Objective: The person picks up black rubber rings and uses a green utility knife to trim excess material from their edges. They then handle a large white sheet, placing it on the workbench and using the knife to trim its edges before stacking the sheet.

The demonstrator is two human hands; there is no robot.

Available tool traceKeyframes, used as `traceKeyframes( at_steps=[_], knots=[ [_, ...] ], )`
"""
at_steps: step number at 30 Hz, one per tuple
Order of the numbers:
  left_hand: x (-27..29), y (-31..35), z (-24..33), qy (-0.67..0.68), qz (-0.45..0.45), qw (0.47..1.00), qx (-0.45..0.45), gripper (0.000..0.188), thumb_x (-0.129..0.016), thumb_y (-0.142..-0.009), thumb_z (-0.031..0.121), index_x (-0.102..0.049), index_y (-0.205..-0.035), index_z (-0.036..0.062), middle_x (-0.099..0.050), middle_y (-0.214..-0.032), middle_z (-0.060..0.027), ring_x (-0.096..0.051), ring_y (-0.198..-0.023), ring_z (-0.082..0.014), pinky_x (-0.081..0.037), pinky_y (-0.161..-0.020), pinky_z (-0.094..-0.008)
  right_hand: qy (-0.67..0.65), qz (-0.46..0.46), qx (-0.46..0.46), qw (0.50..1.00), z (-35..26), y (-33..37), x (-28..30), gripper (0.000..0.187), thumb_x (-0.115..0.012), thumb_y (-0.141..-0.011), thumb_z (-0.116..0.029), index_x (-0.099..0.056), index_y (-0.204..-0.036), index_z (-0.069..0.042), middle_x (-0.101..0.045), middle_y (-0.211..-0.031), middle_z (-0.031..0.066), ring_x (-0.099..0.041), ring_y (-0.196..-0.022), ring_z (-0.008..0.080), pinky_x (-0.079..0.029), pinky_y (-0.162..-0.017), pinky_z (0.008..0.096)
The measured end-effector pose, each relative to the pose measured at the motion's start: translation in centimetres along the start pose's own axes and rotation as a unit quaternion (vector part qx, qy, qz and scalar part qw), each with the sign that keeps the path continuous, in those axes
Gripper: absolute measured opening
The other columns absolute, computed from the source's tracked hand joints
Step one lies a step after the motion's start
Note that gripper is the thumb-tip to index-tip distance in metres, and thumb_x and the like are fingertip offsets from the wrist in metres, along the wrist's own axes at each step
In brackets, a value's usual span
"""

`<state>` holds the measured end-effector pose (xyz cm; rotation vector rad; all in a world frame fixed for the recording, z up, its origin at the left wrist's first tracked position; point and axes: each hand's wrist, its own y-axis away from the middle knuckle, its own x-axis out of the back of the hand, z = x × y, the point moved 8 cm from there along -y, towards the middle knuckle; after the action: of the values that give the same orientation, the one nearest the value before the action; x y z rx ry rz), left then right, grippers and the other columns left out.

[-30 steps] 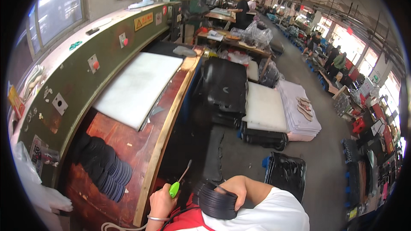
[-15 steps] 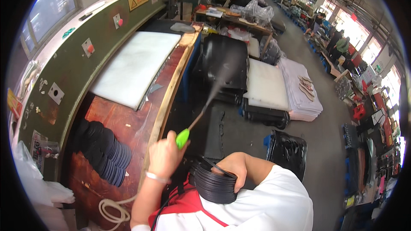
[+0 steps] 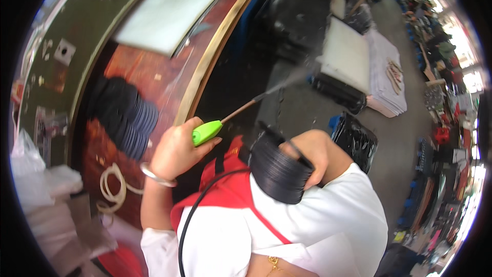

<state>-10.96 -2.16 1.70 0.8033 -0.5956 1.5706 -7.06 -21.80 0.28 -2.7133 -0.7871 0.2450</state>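
My left hand (image 3: 174, 149), with a bangle at its wrist, is closed round the bright green handle of a tool (image 3: 207, 132). A thin brownish rod runs from the handle up to the right, and its far end is smeared by motion. Against my chest, my right hand (image 3: 313, 155) is wrapped over a thick stack of thin black pieces (image 3: 279, 177), bent into a curve. Some of its fingers are hidden behind the stack. A black cord (image 3: 197, 202) curves down over my red apron (image 3: 223, 190) from beside the stack.
Left of me, a reddish worktable (image 3: 171, 84) with a wooden edge carries dark stacked pieces (image 3: 125, 118), a white board (image 3: 177, 10) and a coiled hose (image 3: 114, 190). A green machine beam (image 3: 77, 15) spans it. White sheets (image 3: 384, 72) and black-wrapped bundles (image 3: 354, 141) stand to the right.
The view has tipped downward, showing more of my chest. The tool's rod has swung from steeply upward to a flatter slant rightward. Both hands keep their hold.
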Motion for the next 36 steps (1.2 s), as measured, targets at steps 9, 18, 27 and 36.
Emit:
traceKeyframes(
  at_steps=[9,18,27,36],
  knots=[
    [4.5,8.8,-3.0,-0.133,-0.057,0.987,0.066,0.035,-0.082,-0.069,0.019,-0.062,-0.093,0.0049,-0.064,-0.074,-0.0152,-0.066,-0.070,-0.0338,-0.052,-0.063,-0.0361,0.015,-0.055,0.027,0.998,-0.8,-1.1,0.8,0.031,-0.075,-0.070,-0.011,-0.063,-0.094,0.004,-0.065,-0.092,0.0157,-0.064,-0.082,0.0296,-0.051,-0.073,0.0337],
    [1.9,8.9,-3.6,0.066,-0.168,0.980,0.087,0.038,-0.080,-0.071,0.033,-0.065,-0.090,0.0048,-0.063,-0.070,-0.0193,-0.064,-0.067,-0.0375,-0.051,-0.061,-0.0429,-0.159,0.217,-0.031,0.963,-1.7,-2.2,3.5,0.039,-0.076,-0.067,-0.006,-0.064,-0.102,0.008,-0.066,-0.094,0.0171,-0.065,-0.084,0.0290,-0.051,-0.080,0.0362],
    [1.6,7.6,-2.4,-0.005,0.029,0.997,0.071,0.031,-0.079,-0.075,0.028,-0.061,-0.088,0.0055,-0.061,-0.066,-0.0172,-0.063,-0.062,-0.0363,-0.050,-0.056,-0.0411,-0.094,0.360,0.142,0.917,-0.9,1.8,9.9,0.102,-0.075,-0.067,-0.057,-0.040,-0.133,0.012,-0.054,-0.126,0.0294,-0.055,-0.114,0.0405,-0.043,-0.098,0.0491],
    [0.9,5.8,-1.1,-0.116,0.142,0.974,0.131,0.027,-0.078,-0.076,0.020,-0.061,-0.089,0.0047,-0.063,-0.069,-0.0183,-0.064,-0.065,-0.0373,-0.050,-0.058,-0.0421,-0.032,0.606,0.227,0.762,-3.1,3.9,11.7,0.121,-0.054,-0.071,-0.082,-0.018,-0.149,0.004,-0.019,-0.153,0.0279,-0.019,-0.143,0.0390,-0.018,-0.117,0.0498]
  ],
)
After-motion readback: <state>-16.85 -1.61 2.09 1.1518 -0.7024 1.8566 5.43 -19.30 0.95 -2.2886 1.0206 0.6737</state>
